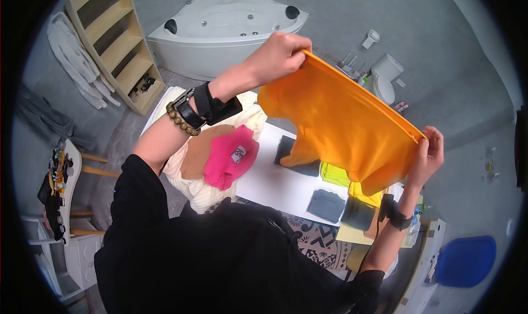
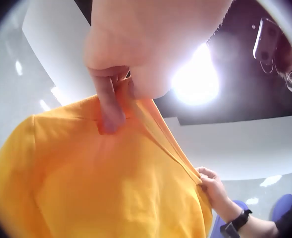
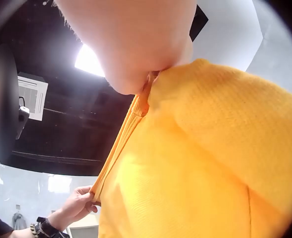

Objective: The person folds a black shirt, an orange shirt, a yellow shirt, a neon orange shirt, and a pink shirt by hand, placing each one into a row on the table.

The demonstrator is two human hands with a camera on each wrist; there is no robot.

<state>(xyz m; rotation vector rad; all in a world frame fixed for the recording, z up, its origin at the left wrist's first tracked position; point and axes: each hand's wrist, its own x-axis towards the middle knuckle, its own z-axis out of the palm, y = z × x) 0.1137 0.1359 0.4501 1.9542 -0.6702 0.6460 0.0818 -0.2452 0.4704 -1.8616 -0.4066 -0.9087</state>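
An orange sweatshirt (image 1: pixel 346 116) hangs stretched in the air between my two hands, above a white table (image 1: pixel 264 165). My left hand (image 1: pixel 283 55) pinches one end of its long upper edge, and my right hand (image 1: pixel 432 151) pinches the other end, lower in the head view. That edge runs taut and straight, with the rest of the cloth draping loosely below. Ribbing shows along it in the right wrist view, where the fabric (image 3: pixel 195 148) fills much of the picture. A seam crosses the cloth (image 2: pixel 111 173) near my left fingers.
On the table's left, a pink garment (image 1: pixel 231 157) lies on a brown garment (image 1: pixel 192 154) and a cream pile (image 1: pixel 198 193). Folded grey cloth (image 1: pixel 325 205), neon-yellow cloth (image 1: pixel 334 173) and yellow cloth (image 1: pixel 367 195) lie right. Beyond stand a corner bathtub (image 1: pixel 231 25) and wooden shelves (image 1: pixel 118 33).
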